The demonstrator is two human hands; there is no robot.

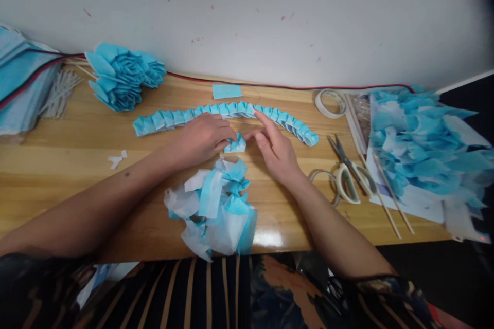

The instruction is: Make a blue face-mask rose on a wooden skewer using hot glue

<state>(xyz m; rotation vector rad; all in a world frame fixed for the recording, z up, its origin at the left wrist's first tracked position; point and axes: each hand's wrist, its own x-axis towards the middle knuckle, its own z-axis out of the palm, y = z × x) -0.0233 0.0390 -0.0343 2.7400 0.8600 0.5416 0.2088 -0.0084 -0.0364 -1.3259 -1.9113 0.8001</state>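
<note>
A long, curved row of pleated blue paper pieces (179, 117) lies across the middle of the table. In front of it sits a small folded piece of blue paper (236, 144). My left hand (204, 136) has its fingers bent, with the thumb and fingertips at the left side of that small piece; the back of the hand hides part of the hold. My right hand (276, 151) is open, its fingers apart, to the right of the piece. One of its fingertips reaches the row's front edge. Nearer my body lies a loose heap of blue and white paper petals (219, 205).
Blue paper roses (125, 74) lie back left, beside white sticks (62, 93) and stacked blue paper (23, 82). A blue strip (226, 91) is behind the row. At right are a tape roll (331, 103), scissors (349, 175), thin wooden sticks (389, 200) and piled blue petals (428, 144).
</note>
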